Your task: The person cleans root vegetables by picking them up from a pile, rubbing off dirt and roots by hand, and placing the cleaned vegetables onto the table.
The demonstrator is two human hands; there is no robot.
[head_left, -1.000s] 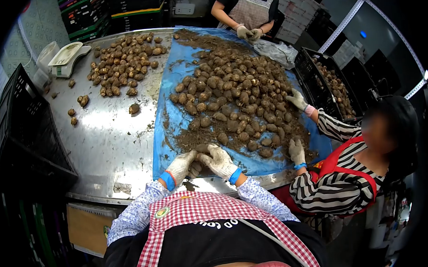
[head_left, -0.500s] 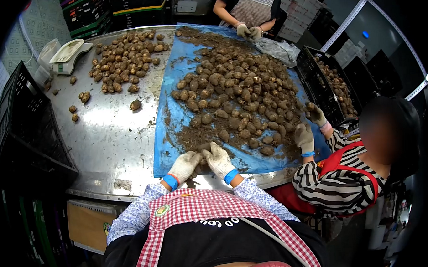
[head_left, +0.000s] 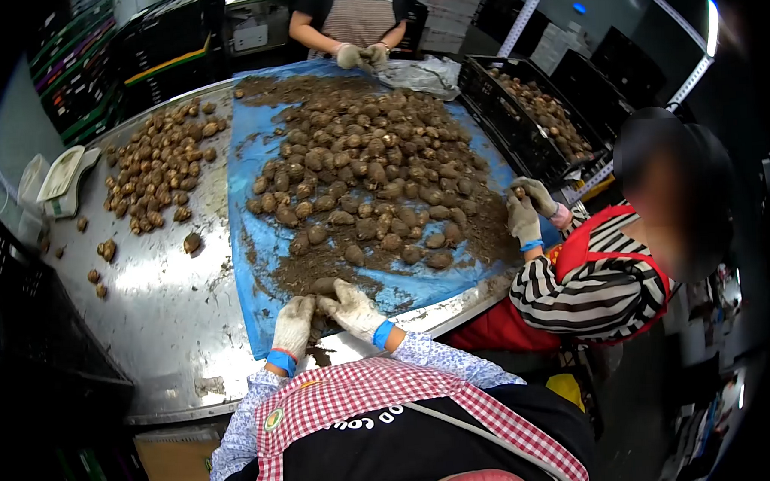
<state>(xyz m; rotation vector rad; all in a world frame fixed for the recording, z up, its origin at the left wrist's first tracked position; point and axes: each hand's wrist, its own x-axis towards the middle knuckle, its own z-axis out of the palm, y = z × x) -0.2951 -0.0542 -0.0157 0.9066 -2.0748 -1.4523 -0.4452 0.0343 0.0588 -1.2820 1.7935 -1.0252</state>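
White work gloves with blue bands at the wrists cover both hands at the near edge of the blue sheet (head_left: 249,307). My right hand (head_left: 352,309) is closed round a brown taro corm (head_left: 322,285), which shows above the fingers. Close beside it, my left hand (head_left: 294,323) has its fingers bent in against the same corm; its fingertips are partly hidden. Loose soil lies under and around both hands. Just beyond them spreads a large heap of soil-covered taro corms (head_left: 369,159).
Cleaner corms (head_left: 162,156) lie on the metal table (head_left: 147,311) at left, near a scale (head_left: 66,177). A black crate of corms (head_left: 526,118) stands at right. One gloved co-worker (head_left: 585,292) works at right, another (head_left: 354,23) across the table. An upright black crate (head_left: 37,333) is at far left.
My view has turned, so the table sits further left and lower. My hands stay together at the sheet's edge, with the corm showing more clearly. The right-hand co-worker's hands have come together.
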